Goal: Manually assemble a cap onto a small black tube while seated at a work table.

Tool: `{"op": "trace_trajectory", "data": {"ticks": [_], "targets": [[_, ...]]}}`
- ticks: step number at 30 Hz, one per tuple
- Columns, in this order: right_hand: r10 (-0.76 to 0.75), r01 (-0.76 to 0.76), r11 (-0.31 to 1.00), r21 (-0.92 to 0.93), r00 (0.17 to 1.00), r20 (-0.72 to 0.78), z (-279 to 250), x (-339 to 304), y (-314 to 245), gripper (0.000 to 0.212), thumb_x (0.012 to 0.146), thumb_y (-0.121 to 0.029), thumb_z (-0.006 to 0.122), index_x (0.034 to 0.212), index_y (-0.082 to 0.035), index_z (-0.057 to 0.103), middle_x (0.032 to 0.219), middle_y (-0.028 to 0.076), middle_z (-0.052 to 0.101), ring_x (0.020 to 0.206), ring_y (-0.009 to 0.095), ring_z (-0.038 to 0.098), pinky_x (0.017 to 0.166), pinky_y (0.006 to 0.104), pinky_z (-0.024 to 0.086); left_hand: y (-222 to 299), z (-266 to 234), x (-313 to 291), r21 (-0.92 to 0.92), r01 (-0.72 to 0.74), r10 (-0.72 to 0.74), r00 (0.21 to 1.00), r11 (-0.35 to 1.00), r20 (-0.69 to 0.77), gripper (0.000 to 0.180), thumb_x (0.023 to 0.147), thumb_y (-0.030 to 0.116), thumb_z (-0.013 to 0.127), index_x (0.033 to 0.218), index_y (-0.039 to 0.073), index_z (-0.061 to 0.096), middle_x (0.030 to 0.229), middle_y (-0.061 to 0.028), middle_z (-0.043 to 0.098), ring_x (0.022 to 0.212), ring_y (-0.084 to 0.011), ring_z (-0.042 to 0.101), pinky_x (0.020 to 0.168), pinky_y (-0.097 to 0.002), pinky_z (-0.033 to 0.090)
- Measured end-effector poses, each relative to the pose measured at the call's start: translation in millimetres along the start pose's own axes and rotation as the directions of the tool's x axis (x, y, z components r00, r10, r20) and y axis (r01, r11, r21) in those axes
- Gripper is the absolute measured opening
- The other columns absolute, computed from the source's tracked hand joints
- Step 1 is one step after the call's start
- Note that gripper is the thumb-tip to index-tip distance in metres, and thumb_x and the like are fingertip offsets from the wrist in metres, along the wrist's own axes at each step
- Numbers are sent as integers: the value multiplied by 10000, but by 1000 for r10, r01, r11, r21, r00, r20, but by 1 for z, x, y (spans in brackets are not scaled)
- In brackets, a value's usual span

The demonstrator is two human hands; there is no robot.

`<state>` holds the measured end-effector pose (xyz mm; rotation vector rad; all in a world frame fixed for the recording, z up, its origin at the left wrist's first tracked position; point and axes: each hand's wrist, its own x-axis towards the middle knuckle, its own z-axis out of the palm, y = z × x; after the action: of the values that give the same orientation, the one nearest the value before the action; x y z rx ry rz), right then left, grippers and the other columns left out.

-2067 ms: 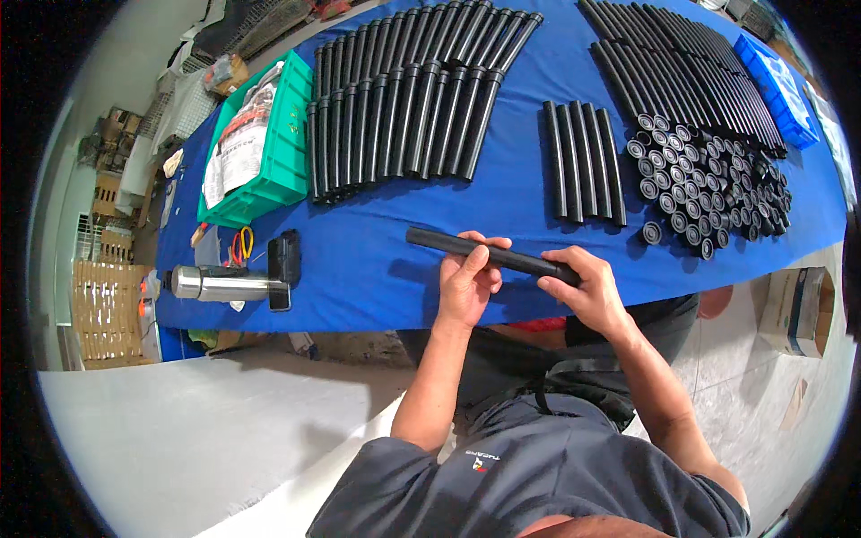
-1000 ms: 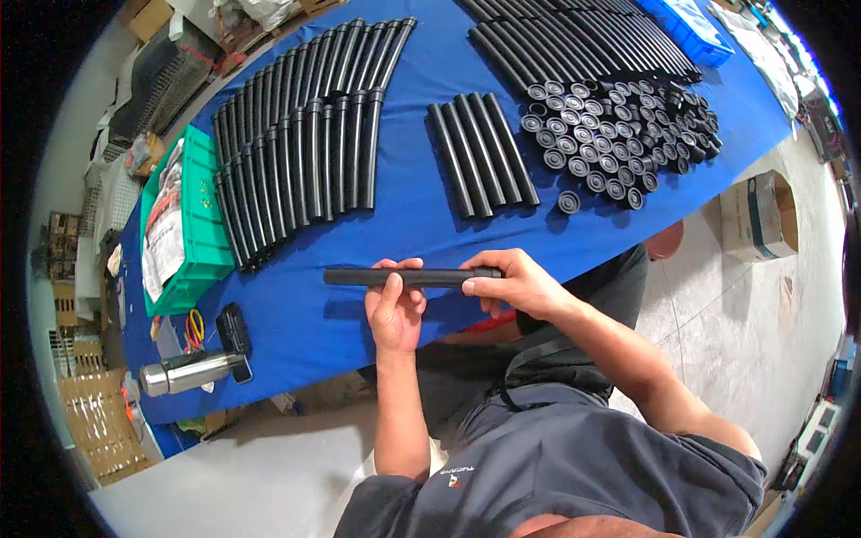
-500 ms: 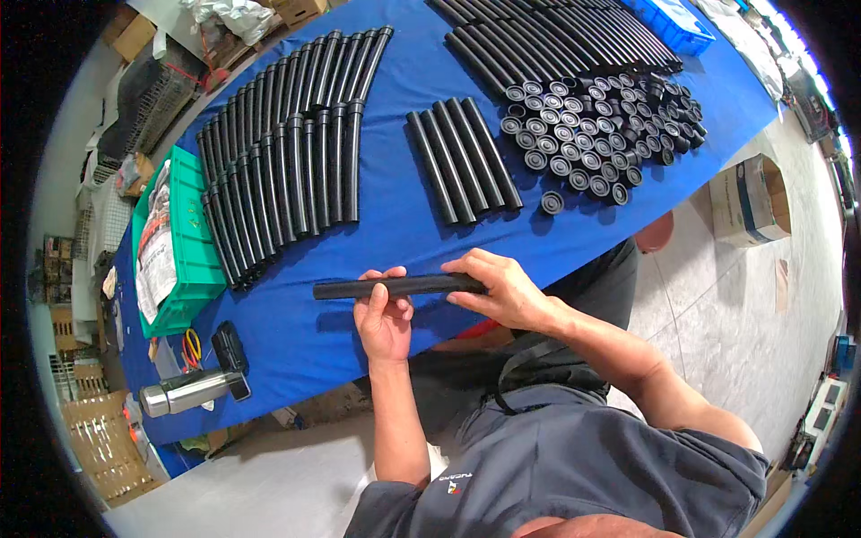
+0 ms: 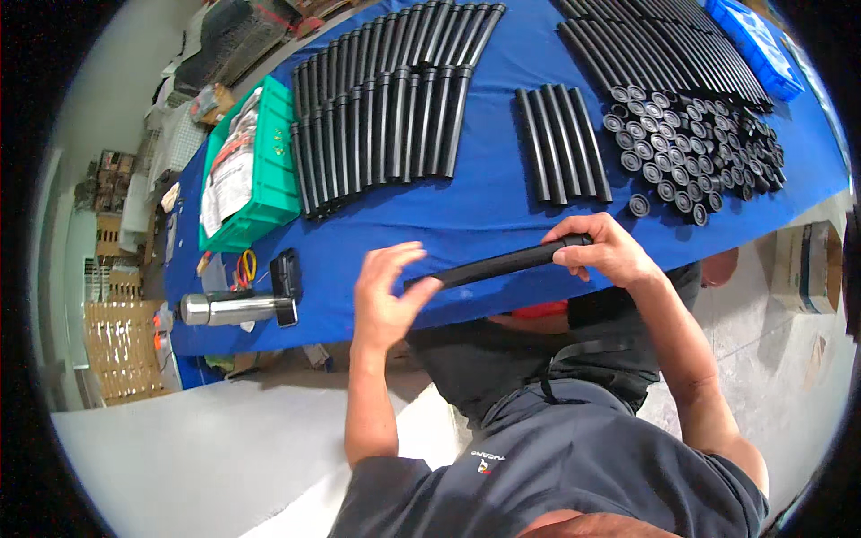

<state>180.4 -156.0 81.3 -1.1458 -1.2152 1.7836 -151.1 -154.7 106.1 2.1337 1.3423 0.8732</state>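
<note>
Black tube (image 4: 507, 264) held above the near margin of the table (image 4: 359, 247), which is covered in blue cloth; tube lies slantwise, its right end farther from the body than its left. Right hand (image 4: 612, 251): thumb and fingers pinching the tube at its right end. Left hand (image 4: 386, 300): fingers spread, thumb well apart from them, the thumb tip at the tube's left end; contact there cannot be told. Just beyond the tube, toward the right: a small group of black tubes (image 4: 565, 148) laid side by side. Right of these, a crowded cluster of round black caps (image 4: 665, 191), ringed faces mostly up; one single cap (image 4: 639, 205) sits slightly apart at its near side. Behind the cluster, many more black tubes (image 4: 664, 54) in close rows, with a blue crate (image 4: 762, 54) beside them. Left of centre: two overlapping rows of black tubes with collared ends (image 4: 386, 125). Beside these, a green crate (image 4: 285, 188) containing printed paper (image 4: 235, 184). Nearer, at left: steel flask (image 4: 229, 309) on its side, scissors (image 4: 248, 266) with yellow handle. Floor, far right: cardboard box (image 4: 807, 269).
</note>
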Motion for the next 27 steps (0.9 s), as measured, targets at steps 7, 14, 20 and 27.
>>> {"op": "trace_trajectory", "data": {"ticks": [7, 14, 20, 27], "targets": [[31, -25, 999, -30, 967, 253, 28, 53, -18, 530, 793, -246, 762, 1212, 22, 578, 789, 69, 630, 609, 126, 600, 540, 258, 511, 9, -17, -11, 276, -29, -27, 980, 961, 195, 367, 733, 125, 786, 1064, 24, 666, 921, -140, 675, 828, -301, 660, 738, -359, 523], [79, -87, 996, -15, 803, 590, 65, 120, 5, 752, 834, -285, 742, 1409, 30, 372, 1089, 148, 623, 854, 200, 638, 623, 303, 563, -59, -97, 43, 150, 196, -149, 949, 969, -278, 356, 873, 229, 696, 1091, -44, 629, 923, -99, 620, 864, -241, 618, 793, -313, 473], [124, -214, 977, -15, 507, 853, 95, 165, 27, 631, 890, -286, 703, 1349, 58, 441, 975, 74, 627, 808, 139, 625, 683, 282, 547, -120, -136, 193, -494, 209, -407, 849, 844, -337, 230, 913, 260, 653, 923, 31, 632, 775, -42, 643, 691, -125, 625, 605, -245, 466], [149, -211, 975, -70, 387, 910, 88, 166, 34, 519, 890, -180, 706, 1321, 26, 503, 1028, 78, 637, 884, 137, 627, 763, 277, 533, -207, -161, 344, -249, 498, -557, 748, 831, -361, 198, 773, 93, 754, 821, -70, 653, 758, -147, 673, 572, -202, 647, 492, -345, 503]]}}
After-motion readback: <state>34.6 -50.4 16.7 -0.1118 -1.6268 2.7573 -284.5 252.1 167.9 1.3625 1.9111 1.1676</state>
